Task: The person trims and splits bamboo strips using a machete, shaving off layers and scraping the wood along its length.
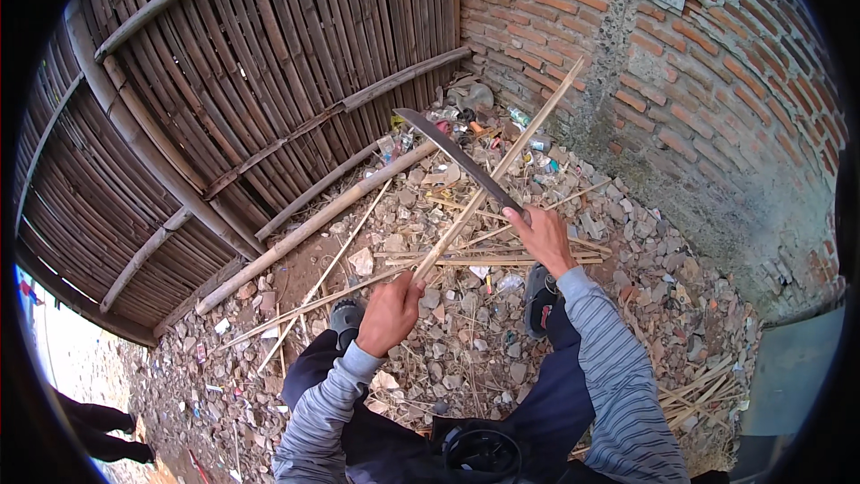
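My left hand [388, 315] is closed around the near end of a long, pale bamboo strip [548, 115], which slants up and away to the right toward the brick wall. In my right hand [544, 235] is a machete, its handle mostly hidden by the fingers. The dark, slightly curved machete blade [448, 148] points up and to the left. It crosses the strip near the middle; whether the edge bites into the strip I cannot tell. Several cut bamboo strips [502, 261] lie on the rubble between and beyond my shoes.
A thick bamboo pole [309, 226] lies along the foot of the bamboo-slat wall [296, 63] at left. A brick wall [667, 81] rises at right. Litter [466, 121] gathers in the corner. More strips [699, 394] are heaped at lower right. Another person's legs [100, 430] show at lower left.
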Motion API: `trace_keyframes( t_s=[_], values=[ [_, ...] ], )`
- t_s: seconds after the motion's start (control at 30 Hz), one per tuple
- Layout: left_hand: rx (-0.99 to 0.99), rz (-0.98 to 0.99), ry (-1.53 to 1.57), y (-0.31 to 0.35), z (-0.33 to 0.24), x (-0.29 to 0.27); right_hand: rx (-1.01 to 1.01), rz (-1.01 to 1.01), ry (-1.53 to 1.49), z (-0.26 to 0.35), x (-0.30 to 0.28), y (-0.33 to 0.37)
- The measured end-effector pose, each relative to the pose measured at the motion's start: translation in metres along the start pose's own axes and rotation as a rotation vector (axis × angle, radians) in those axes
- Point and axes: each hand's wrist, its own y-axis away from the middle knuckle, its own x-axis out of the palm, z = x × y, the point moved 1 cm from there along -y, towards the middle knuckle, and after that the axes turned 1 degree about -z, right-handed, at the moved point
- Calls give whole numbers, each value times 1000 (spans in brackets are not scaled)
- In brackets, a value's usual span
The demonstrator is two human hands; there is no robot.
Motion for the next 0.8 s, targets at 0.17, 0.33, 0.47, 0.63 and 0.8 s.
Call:
trace_keyframes(
  t_s=[0.17,0.33,0.47,0.63,0.8],
  values=[
    [-70,91,109,-11,5,11,-299,126,-96,35,21,36],
    [-105,123,129,-9,14,10,-411,240,-8,65,19,50],
    [-105,136,103,-6,6,7,-310,157,-71,37,24,32],
    [-82,123,70,3,12,6,-19,94,-101,-2,12,2],
    [-98,181,98,-2,16,11,40,147,-106,1,3,5]
  ],
)
